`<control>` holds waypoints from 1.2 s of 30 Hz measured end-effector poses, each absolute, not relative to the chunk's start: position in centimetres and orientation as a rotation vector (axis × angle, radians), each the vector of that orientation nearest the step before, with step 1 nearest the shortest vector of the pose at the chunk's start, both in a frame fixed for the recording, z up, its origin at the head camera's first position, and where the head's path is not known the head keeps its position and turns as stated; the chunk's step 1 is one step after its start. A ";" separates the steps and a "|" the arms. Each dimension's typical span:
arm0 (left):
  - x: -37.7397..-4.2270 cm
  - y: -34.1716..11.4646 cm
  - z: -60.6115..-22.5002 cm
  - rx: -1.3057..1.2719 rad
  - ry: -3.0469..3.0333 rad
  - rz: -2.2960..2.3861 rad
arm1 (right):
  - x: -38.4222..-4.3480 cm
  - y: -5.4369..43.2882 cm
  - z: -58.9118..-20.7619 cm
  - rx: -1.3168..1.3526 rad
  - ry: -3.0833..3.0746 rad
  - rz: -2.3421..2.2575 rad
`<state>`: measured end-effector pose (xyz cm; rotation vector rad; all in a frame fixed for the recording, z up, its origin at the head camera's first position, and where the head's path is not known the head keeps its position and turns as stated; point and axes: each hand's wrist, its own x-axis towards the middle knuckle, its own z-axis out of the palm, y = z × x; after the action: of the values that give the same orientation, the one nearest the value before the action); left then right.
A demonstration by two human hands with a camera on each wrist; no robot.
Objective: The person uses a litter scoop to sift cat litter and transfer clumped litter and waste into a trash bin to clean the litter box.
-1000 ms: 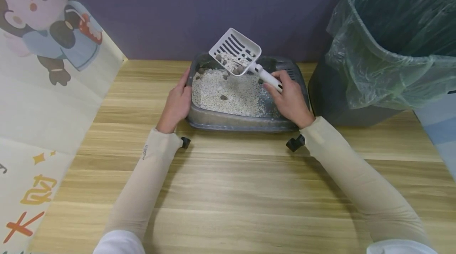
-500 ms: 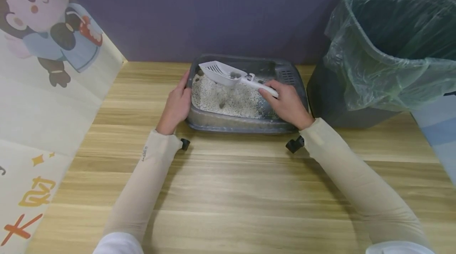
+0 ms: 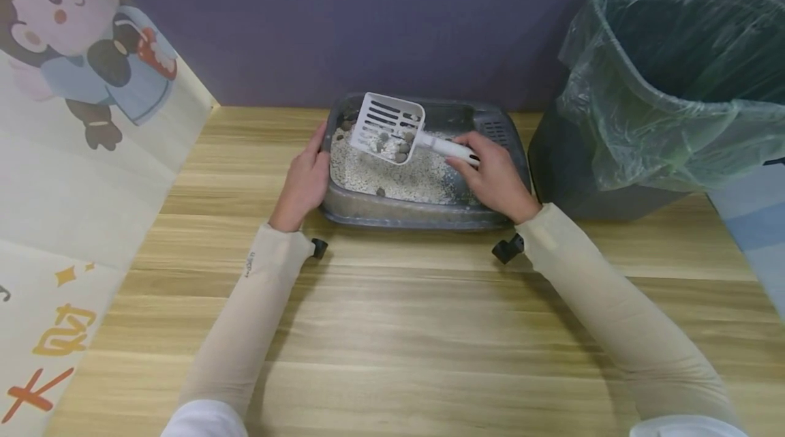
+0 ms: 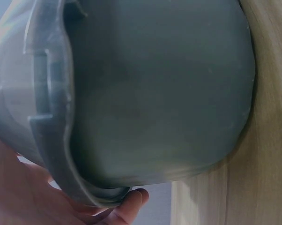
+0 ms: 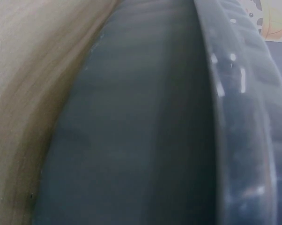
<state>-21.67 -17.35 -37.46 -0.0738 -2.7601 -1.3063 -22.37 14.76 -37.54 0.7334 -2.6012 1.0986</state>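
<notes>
My right hand (image 3: 498,174) grips the handle of a white slotted litter scoop (image 3: 434,142), held over the grey litter box (image 3: 405,213). In the scoop's basket lie pale litter and several brownish clumps (image 3: 401,148). Pale granular litter (image 3: 407,181) covers much of the box floor, with a dark clump (image 3: 380,191) near the front and others at the back left. My left hand (image 3: 306,174) holds the box's left end; in the left wrist view its fingers (image 4: 129,206) curl round the rim. The right wrist view shows only the box's outer wall (image 5: 131,117), with the hand hidden.
A dark bin (image 3: 579,171) with a translucent green liner (image 3: 650,130) stands just right of the litter box. Behind the box rises a purple wall (image 3: 380,21). A cartoon-printed panel (image 3: 80,185) borders the wooden table (image 3: 405,328) on the left.
The scoop has come down closer over the litter, tipped sideways and then levelled, and its basket sits slightly further left. Some litter has left it, while clumps stay in. The left hand keeps its place.
</notes>
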 end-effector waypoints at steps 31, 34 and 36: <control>-21.7 -17.4 -37.5 -0.061 -2.763 -1.295 | -22.0 14.7 -37.2 0.679 -2.641 1.104; -21.8 -17.4 -37.5 -0.061 -2.761 -1.297 | -22.0 14.7 -37.2 0.670 -2.611 1.103; -21.7 -17.4 -37.5 -0.056 -2.764 -1.302 | -21.9 14.6 -37.0 0.662 -2.601 1.093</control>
<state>-21.73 -17.38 -37.49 -0.0561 -2.7637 -1.3024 -21.87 14.63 -37.02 0.6616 -2.6014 1.0935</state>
